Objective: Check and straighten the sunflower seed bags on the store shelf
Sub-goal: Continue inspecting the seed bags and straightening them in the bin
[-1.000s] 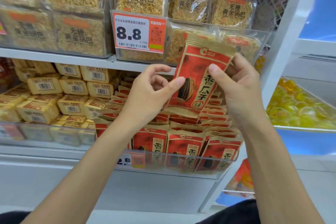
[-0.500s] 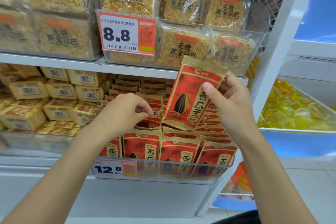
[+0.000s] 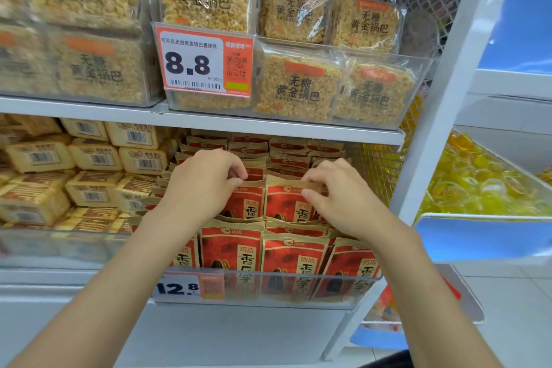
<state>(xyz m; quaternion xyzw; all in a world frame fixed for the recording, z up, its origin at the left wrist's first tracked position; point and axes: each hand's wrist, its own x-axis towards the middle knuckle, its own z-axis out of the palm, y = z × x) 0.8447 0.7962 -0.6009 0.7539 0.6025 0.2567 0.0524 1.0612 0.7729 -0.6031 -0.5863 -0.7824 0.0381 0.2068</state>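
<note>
bags [image 3: 283, 203] stand upright (long axis vertical), tops pinched by left hand [image 3: 206, 185] and right hand [image 3: 340, 197].

Upper shelf [image 3: 89, 109]: a white board carrying clear bins [image 3: 424, 75] of rice-crust packs [image 3: 298, 86]. A price tag [image 3: 194, 64] reading 8.8 is fixed to one bin front.

Lower shelf [image 3: 44, 290]: at the right, a clear tray [image 3: 268, 303] holds seed bags [image 3: 233, 251] standing upright in rows from front to back. A 12.8 tag [image 3: 176, 288] sits on the tray's front wall. Just beside it, at the left, a second tray [image 3: 44, 248] holds stacked yellow packs [image 3: 92, 155], barcodes facing out.
</note>
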